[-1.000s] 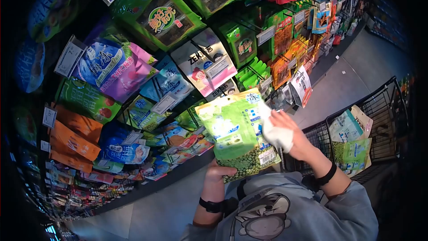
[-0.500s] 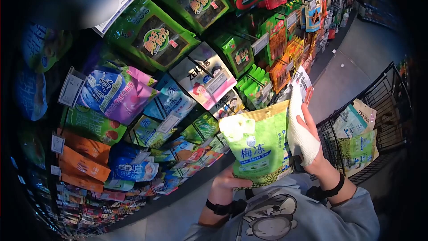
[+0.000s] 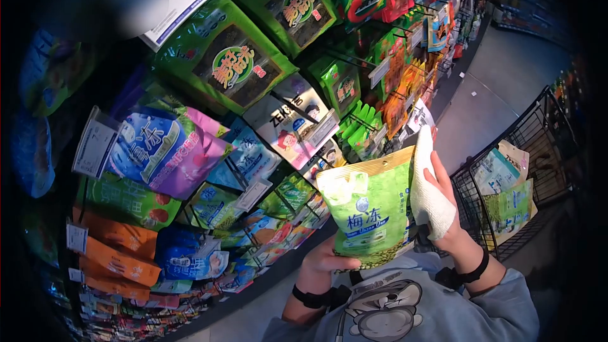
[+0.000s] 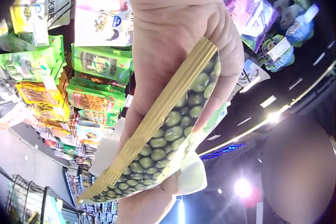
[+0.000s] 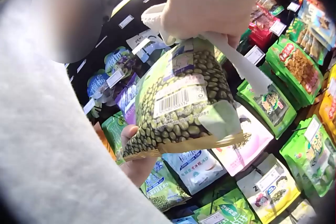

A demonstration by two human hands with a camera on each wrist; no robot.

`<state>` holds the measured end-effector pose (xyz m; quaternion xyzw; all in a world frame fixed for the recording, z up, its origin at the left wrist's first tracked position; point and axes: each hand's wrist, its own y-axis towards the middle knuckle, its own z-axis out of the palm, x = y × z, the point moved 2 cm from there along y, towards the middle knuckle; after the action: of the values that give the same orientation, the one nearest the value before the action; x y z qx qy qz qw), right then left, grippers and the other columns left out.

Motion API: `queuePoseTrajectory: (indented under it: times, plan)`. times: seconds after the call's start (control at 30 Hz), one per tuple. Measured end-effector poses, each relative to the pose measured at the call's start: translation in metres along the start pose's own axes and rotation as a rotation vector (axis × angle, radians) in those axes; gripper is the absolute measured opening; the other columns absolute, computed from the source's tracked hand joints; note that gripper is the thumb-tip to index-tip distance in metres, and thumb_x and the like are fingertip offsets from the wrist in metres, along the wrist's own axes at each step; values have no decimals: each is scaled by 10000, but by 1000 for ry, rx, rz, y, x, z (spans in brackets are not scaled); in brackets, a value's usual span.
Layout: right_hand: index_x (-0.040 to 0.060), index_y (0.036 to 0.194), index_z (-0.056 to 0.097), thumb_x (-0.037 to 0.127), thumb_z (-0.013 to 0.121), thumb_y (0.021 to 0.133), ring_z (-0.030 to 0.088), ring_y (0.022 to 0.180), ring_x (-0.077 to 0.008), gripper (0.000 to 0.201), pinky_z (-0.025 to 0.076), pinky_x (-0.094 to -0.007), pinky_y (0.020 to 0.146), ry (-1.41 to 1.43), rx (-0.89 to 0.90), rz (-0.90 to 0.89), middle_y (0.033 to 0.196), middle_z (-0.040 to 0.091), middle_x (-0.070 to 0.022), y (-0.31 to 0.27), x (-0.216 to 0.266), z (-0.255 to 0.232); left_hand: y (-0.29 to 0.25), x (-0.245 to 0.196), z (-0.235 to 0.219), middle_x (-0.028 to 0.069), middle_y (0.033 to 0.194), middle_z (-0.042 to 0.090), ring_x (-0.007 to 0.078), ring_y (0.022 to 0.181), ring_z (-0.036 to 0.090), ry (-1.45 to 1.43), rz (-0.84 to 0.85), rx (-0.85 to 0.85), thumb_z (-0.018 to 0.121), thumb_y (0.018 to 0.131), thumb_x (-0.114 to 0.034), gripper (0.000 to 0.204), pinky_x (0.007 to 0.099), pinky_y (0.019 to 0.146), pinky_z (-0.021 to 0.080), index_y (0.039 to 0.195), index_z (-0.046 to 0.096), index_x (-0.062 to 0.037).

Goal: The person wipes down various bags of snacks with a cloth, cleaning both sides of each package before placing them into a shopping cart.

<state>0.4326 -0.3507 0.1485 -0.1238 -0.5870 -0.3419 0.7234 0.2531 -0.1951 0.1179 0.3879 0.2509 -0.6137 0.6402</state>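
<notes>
A green pouch [image 3: 370,218] printed with blue characters and many green beans is held upright in front of my body. My left hand [image 3: 324,258] grips its lower left corner, thumb on the front. At the pouch's right side, my right hand [image 3: 446,183] holds a white cloth [image 3: 425,196] against the edge, fingers extended along the cloth. In the left wrist view the gold bottom seal [image 4: 157,113] of the pouch lies across my left palm. A barcode label [image 5: 181,100] shows on the pouch's back in the right wrist view.
Racks of hanging snack bags line the left and front, with a large green bag [image 3: 231,66] and a purple-pink bag [image 3: 168,142] nearby. Price tags [image 3: 95,142] stick out from them. A black wire cart [image 3: 472,212] with several pouches [image 3: 510,206] stands at the right.
The pouch has moved right and turned to show its front panel. My right hand with the cloth has shifted from over the pouch's face to its right edge.
</notes>
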Motion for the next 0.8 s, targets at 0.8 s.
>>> queuePoseTrajectory:
  times: [0.8]
  plan:
    - [-15,1112,557,53,663,767,608,868,-170,367,488,-296,765,-198,-947,499,981,636,-80,-103,22,-226,229,192,36,163,1161,556,190,1016,572,186,-563,-164,514,925,-128,408,288,845,469,1276,363,16]
